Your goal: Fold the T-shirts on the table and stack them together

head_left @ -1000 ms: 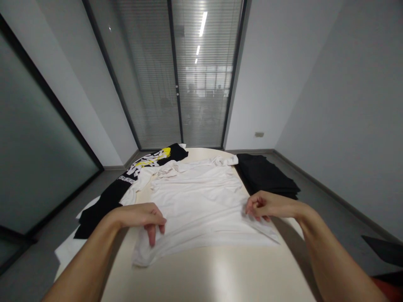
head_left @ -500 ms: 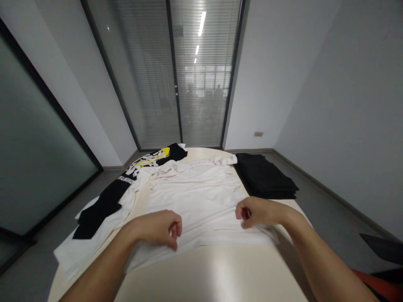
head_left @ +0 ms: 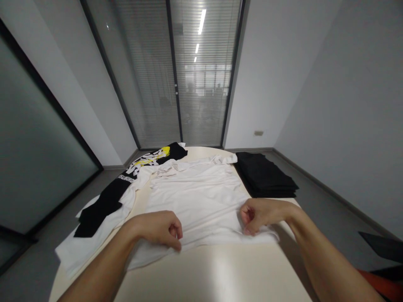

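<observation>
A white shirt (head_left: 198,201) lies spread and lightly wrinkled across the centre of the frame, on a pale counter (head_left: 204,277). At its near edge are 2 hands. The left hand (head_left: 159,228), below centre, has its fingers half curled, with the thumb by the hem; whether it grips cloth, I cannot tell. The right hand (head_left: 260,214), lower right of centre, is curled more tightly at the hem; its grip too is unclear. Left of centre lies a black printed shirt (head_left: 108,199) over white cloth (head_left: 75,256); right of centre, a black folded pile (head_left: 264,176).
</observation>
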A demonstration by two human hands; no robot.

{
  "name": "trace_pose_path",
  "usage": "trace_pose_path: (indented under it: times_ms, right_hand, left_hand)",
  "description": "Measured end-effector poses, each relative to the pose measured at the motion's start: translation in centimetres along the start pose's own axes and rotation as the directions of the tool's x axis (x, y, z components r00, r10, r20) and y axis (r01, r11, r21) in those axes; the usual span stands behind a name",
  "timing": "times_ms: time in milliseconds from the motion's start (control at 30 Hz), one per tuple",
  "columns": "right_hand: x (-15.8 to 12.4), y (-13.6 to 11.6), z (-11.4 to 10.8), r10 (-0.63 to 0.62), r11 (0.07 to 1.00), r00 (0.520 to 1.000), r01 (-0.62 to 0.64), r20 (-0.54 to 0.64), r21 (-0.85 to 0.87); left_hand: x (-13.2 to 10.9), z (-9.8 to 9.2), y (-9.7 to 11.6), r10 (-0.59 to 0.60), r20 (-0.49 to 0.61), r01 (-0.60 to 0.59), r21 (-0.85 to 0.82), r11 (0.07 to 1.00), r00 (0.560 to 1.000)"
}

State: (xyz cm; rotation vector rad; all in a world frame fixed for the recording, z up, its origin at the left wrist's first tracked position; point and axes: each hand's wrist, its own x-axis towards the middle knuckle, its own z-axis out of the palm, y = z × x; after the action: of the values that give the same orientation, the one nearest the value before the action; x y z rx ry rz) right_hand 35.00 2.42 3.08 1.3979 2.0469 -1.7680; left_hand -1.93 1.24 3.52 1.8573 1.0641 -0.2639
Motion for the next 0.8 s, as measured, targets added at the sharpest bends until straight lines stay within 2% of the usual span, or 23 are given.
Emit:
trace_pose_path:
  times_ms: [200, 400, 500, 567, 633, 700, 800]
  right_hand:
    - [0.8, 0.6, 0.3, 0.059, 0.996, 0.998, -0.062, -0.034, -0.068]
    - [1.1, 0.7, 0.5, 0.123, 0.99, 0.992, -0.125, -0.039, -0.071]
    - [1.1, 0.5, 0.5, 0.168, 0.976, 0.982, -0.178, -0.082, -0.129]
    - [1.0, 0.2, 0.6, 0.178, 0.953, 0.975, -0.205, -0.136, -0.222]
    - [0.9, -0.1, 0.6, 0.175, 0.916, 0.964, -0.234, -0.199, -0.327]
    - [0.7, -0.4, 0.7, 0.17, 0.881, 0.956, -0.256, -0.239, -0.398]
    - [0.5, -0.5, 0.7, 0.162, 0.858, 0.952, -0.266, -0.26, -0.439]
  left_hand:
    - [0.0, 0.1, 0.1, 0.038, -0.028, -0.037, 0.032, 0.999, 0.999]
    - [0.3, 0.7, 0.7, 0.083, 0.025, -0.084, 0.006, 0.996, 0.996]
    - [1.3, 1.5, 1.7, 0.169, -0.039, -0.167, 0.034, 0.985, 0.985]
    - [2.2, 2.2, 2.2, 0.266, -0.178, -0.245, 0.133, 0.96, 0.947]
    - [3.1, 2.8, 2.4, 0.387, -0.286, -0.318, 0.259, 0.912, 0.877]
    - [3.6, 3.2, 2.4, 0.481, -0.297, -0.388, 0.322, 0.864, 0.825]
    - [3.6, 3.6, 2.4, 0.553, -0.242, -0.476, 0.312, 0.822, 0.797]
